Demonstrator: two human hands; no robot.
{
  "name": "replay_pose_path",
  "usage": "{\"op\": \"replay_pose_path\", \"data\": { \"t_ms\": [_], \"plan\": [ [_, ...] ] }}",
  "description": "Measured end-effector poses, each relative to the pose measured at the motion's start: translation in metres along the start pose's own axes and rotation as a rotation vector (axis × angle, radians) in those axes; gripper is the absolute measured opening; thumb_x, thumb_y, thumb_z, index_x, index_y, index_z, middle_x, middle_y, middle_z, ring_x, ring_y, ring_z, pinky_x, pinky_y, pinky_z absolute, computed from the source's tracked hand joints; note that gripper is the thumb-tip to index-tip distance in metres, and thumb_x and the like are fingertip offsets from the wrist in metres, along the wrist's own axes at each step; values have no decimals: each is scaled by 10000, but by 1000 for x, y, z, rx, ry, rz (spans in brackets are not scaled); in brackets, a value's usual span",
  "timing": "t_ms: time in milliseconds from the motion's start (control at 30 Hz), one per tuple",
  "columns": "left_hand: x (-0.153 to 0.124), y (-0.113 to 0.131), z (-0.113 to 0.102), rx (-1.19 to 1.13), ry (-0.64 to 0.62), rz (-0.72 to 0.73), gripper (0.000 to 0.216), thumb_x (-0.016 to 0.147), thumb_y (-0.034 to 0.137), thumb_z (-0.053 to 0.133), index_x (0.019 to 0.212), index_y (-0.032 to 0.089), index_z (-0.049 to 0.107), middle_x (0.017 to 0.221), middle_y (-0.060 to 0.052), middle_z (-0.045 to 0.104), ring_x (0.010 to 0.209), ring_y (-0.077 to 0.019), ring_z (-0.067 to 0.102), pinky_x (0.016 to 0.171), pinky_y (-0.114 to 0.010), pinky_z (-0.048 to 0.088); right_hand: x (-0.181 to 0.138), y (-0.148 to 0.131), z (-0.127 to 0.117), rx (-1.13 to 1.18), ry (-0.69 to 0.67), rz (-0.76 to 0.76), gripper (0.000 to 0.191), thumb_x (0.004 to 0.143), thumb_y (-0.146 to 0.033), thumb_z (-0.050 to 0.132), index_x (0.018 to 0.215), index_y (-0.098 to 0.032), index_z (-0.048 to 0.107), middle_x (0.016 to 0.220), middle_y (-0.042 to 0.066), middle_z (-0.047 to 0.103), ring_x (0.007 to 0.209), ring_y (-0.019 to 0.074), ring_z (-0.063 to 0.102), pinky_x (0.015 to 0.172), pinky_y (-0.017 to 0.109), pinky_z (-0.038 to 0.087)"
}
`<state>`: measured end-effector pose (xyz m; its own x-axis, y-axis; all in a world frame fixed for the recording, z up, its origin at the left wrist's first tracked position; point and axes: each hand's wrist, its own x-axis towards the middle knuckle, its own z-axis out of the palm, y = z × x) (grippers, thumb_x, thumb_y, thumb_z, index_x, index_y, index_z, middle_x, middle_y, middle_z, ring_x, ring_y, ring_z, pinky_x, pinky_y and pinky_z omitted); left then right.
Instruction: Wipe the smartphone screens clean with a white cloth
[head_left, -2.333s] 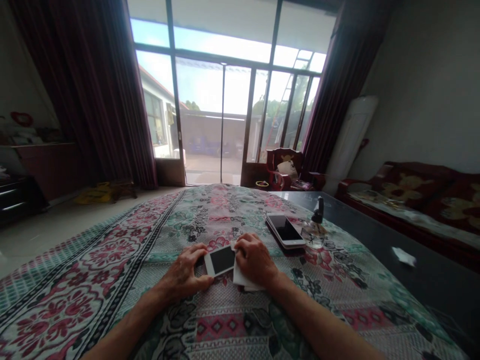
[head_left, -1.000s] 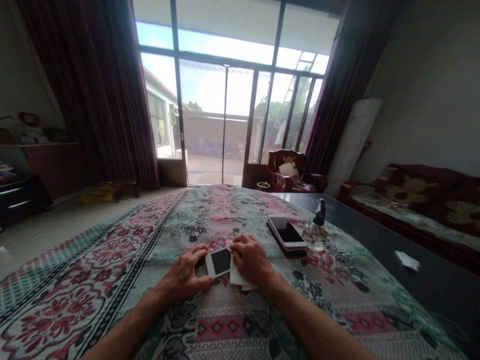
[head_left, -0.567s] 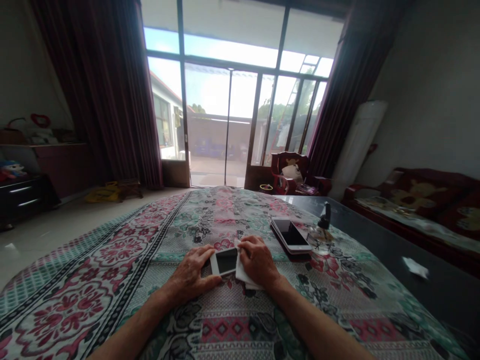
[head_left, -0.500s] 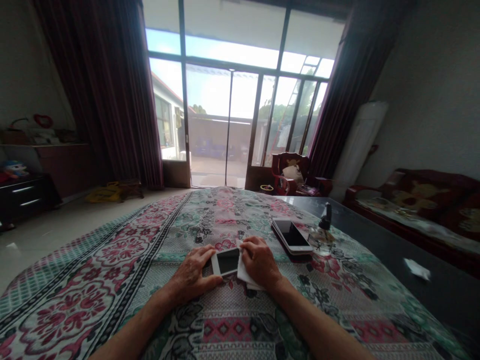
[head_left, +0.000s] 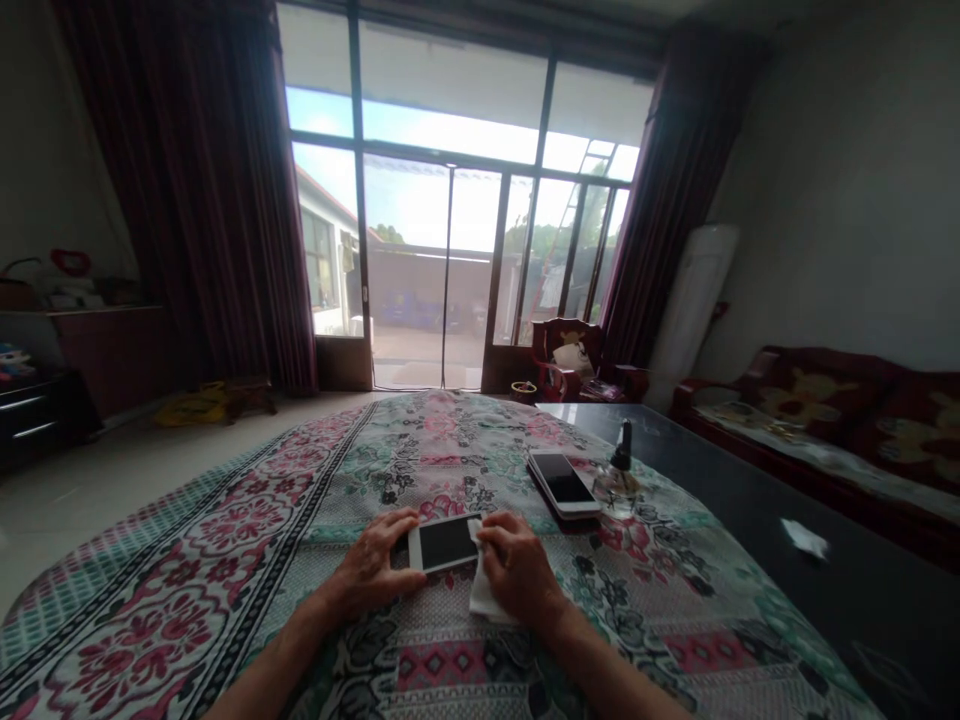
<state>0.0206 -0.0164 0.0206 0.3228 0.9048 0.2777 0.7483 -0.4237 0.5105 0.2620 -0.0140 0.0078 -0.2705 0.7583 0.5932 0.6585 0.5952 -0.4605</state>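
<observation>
A white smartphone [head_left: 448, 541] with a dark screen lies face up on the patterned tablecloth [head_left: 247, 515]. My left hand [head_left: 381, 560] grips its left end, thumb at the near edge and fingers at the far edge. Bunched in the closed fingers of my right hand [head_left: 521, 568] is a white tissue [head_left: 486, 600], pressed at the phone's right end, and part of it hangs down toward me. The right end of the phone is hidden by the tissue and fingers.
Beyond my right hand lies another white smartphone [head_left: 564, 482], on top of something dark. Beside it stands a clear glass bottle [head_left: 618, 490] with a black top. A crumpled white tissue [head_left: 805, 538] rests on the dark tabletop [head_left: 840, 600] at right.
My right hand with the tissue has shifted slightly toward me and uncovered more of the phone's screen. My left hand still holds the left end. The whole view has shifted a little.
</observation>
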Motion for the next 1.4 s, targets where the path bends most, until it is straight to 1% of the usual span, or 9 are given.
{"op": "replay_pose_path", "data": {
  "t_ms": [233,367,467,600,733,900,1033,1233,1400],
  "plan": [
    [2,-5,-1,-21,-43,-33,636,602,294,702,1217,176,591,1361,-113,530,1285,-289,441,1090,-390,334,-6,-5,-4,7,0,35,245,790,-68,518,872,-217,694,956,46,643,933,183,571,870,303,451],
    [3,-5,-1,-41,-30,-25,602,602,265,697,1195,212,609,1348,-91,544,1273,-295,451,1084,-419,339,-5,-6,-4,14,-7,46,254,784,-55,518,882,-217,689,963,41,641,954,183,563,879,295,447],
    [2,-2,-3,-45,-36,-23,587,608,271,697,1185,198,614,1340,-93,548,1268,-288,452,1083,-401,338,-3,-5,-2,23,-8,34,255,780,-54,526,884,-218,691,976,41,643,969,185,559,893,298,443],
    [2,1,-5,-57,-54,-27,587,619,292,689,1196,226,606,1346,-72,543,1273,-287,444,1082,-403,341,6,-2,3,13,0,14,252,793,-64,527,896,-215,701,990,49,647,991,184,555,904,294,439],
    [1,0,-5,-71,-38,-12,563,632,307,697,1187,258,614,1334,-61,554,1275,-299,440,1086,-418,338,21,2,13,-19,-5,23,241,802,-72,527,891,-204,708,975,53,659,974,184,564,900,286,437],
    [1,0,-6,-69,-54,-15,590,639,336,714,1200,190,611,1336,-100,548,1266,-304,449,1083,-410,348,32,6,22,-18,-1,78,241,814,-82,515,877,-207,711,939,52,677,936,181,587,887,280,440],
    [1,-1,-6,-80,-44,5,568,656,373,707,1196,225,614,1331,-82,556,1264,-309,451,1074,-437,353,20,2,16,6,-2,49,246,824,-91,512,911,-208,710,1014,57,659,997,186,571,920,300,437],
    [0,-6,-3,-81,-25,11,580,660,408,715,1204,235,615,1330,-80,558,1267,-320,450,1072,-433,359,-11,-7,-7,23,-75,-27,248,840,-103,515,941,-236,699,1086,45,635,1054,184,544,960,313,419],
    [1,-6,-4,-74,-45,15,578,663,386,720,1214,252,605,1339,-65,549,1269,-311,445,1076,-409,355,-5,-4,-5,27,-77,-12,268,816,-77,519,937,-222,710,1064,50,641,1038,181,552,946,301,429]
  ]
}}
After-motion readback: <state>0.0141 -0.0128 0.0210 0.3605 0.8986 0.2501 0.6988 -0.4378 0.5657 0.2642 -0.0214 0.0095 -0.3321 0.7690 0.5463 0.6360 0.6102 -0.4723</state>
